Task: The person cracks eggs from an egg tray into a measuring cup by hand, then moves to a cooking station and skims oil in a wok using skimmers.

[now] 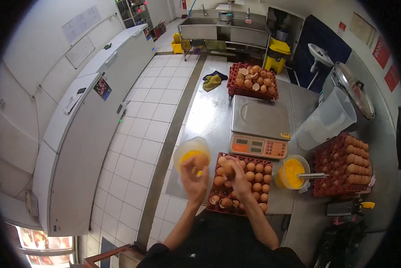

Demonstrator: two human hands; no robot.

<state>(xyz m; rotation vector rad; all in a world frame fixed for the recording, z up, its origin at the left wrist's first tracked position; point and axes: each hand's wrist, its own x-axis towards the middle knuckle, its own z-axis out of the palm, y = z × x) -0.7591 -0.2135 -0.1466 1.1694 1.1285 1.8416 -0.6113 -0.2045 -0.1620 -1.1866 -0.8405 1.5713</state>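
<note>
My left hand (194, 182) is closed on a brown egg (201, 159) above a translucent tub (180, 154) with yellow egg inside. I cannot tell whether that egg is whole or cracked. Over the red egg tray (220, 157), my right hand (240, 181) grips another brown egg (226, 166), partly hidden by the fingers. Rows of brown eggs (258, 177) fill the tray's right side. Along its near edge sit broken eggshells (214, 200). To the tray's right stands a second tub of beaten egg (293, 170), a metal-handled utensil (313, 176) resting in it.
Beyond the tray is a digital scale (259, 120), then a stack of trays heaped with eggshells (256, 80). Stacked egg trays (341, 165) and a large clear bucket (327, 118) stand right. A cloth (212, 82) lies at the back left. White chest freezers (82, 147) line the left wall.
</note>
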